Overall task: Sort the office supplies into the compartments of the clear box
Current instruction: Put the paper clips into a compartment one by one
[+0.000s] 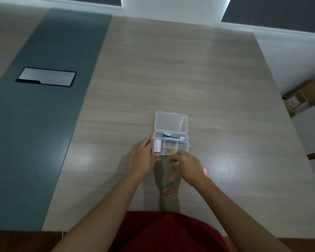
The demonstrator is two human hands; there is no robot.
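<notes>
The clear box (186, 142) lies open on the table, its lid (171, 122) folded back. A light-blue stapler (174, 136) fills the long far compartment, a pale pink pack (157, 146) lies in the left one, and a few coloured paper clips (171, 151) sit in a small middle one. My left hand (143, 158) grips the box's left side. Over the near right corner hovers my right hand (186, 164), fingers curled; whether it pinches a clip is unclear. Several loose paper clips (170, 188) lie on the table nearer to me.
A small red-pink object (205, 171) peeks out from behind my right wrist. A metal hatch (47, 76) sits in the dark teal strip at the left. Cardboard boxes (305, 99) stand on the floor beyond the table's right edge.
</notes>
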